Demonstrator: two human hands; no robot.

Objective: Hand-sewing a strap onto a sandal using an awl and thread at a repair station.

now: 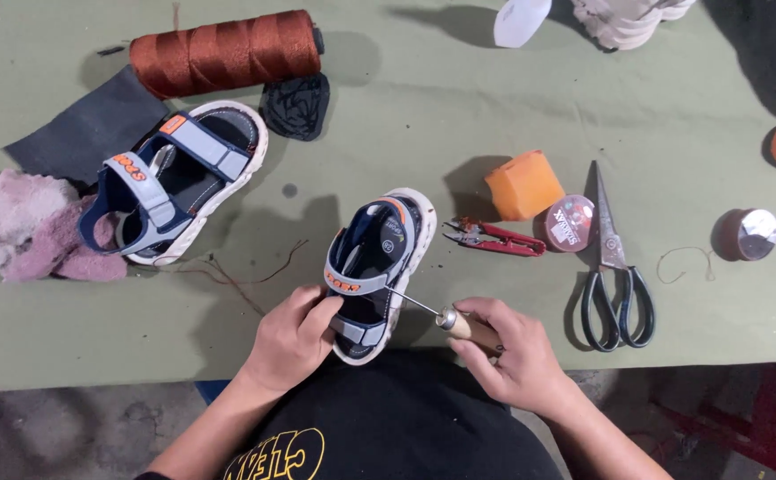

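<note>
A small navy, grey and orange sandal (379,258) with a white sole lies at the near edge of the green table (672,160). My left hand (294,336) grips its heel end and rear strap. In my right hand (512,356) is a wooden-handled awl (454,322), its thin metal needle touching the sandal's right side by the sole. A brown thread (246,276) trails away to the left of the sandal.
The matching sandal (175,182) lies at left beside a pink cloth (32,227), dark fabric and a rust thread spool (223,52). Right of the held sandal are red snips (494,238), an orange block (523,185), a round tin (571,222), scissors (614,267) and a silver-capped spool (750,234).
</note>
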